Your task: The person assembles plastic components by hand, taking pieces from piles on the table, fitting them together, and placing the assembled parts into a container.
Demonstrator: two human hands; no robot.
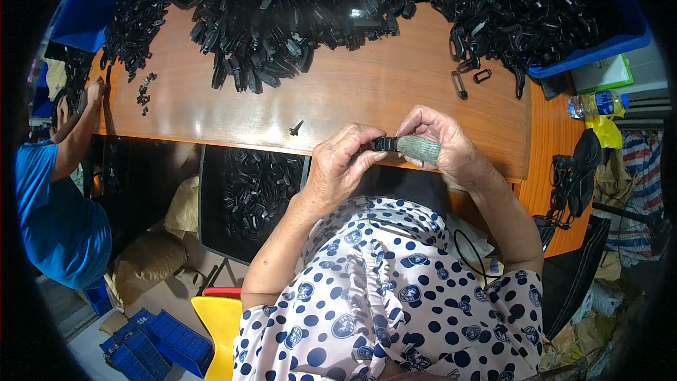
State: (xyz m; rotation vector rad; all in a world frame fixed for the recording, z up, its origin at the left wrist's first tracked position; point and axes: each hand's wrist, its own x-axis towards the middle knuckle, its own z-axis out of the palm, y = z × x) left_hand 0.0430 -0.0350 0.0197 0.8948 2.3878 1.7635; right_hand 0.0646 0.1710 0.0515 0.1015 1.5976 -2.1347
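Close to the table's front edge, a small black plastic buckle (pixel 385 144) is held between my two hands. My left hand (pixel 336 164) pinches its left end between thumb and fingers. On the other end, my right hand (pixel 455 142) is closed, its thumb in a grey-green knitted cover (pixel 420 149) pressed against the buckle. The fingers hide part of it. A loose black piece (pixel 296 128) lies on the wooden table (pixel 352 85), left of my hands. Beyond them spreads a large heap of long black plastic parts (pixel 282 21).
At the back right, black frame-shaped parts (pixel 522 14) spill from a blue bin (pixel 592 56). A dark tray of black parts (pixel 261 190) sits below the table edge, left of me. A co-worker in a blue shirt (pixel 60 204) works at far left. A bottle (pixel 598 104) stands right.
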